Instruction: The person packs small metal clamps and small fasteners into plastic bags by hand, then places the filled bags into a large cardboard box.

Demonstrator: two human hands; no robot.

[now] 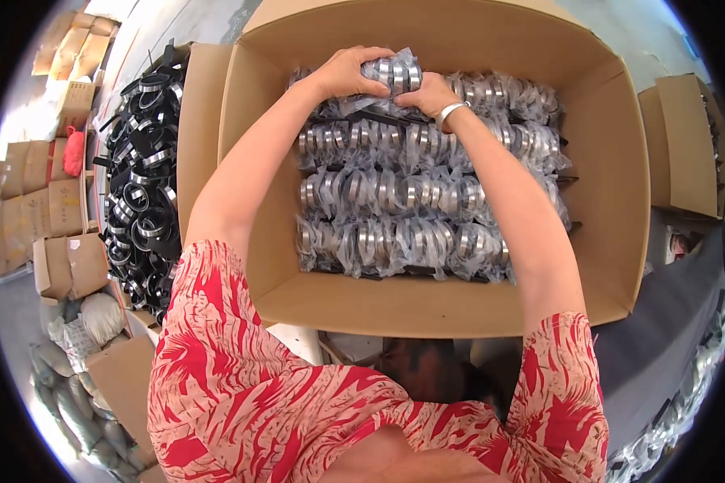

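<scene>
Two hands on one bagged bundle of metal rings (393, 76) | left hand (345, 72) fingers curled over its left end | right hand (428, 95) fingers pressed on its right end | bundle at the cardboard box's (612, 201) far side, atop bagged ring rows (395, 217) | loose black-and-silver rings (141, 185) heaped left of the box.

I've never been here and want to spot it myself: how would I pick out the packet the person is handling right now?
Find the big open cardboard box in the middle, filled with rows of plastic-bagged metal rings. Near the far row, the left hand and right hand grip one bagged packet of rings. It alone sits raised above the rows.
</scene>
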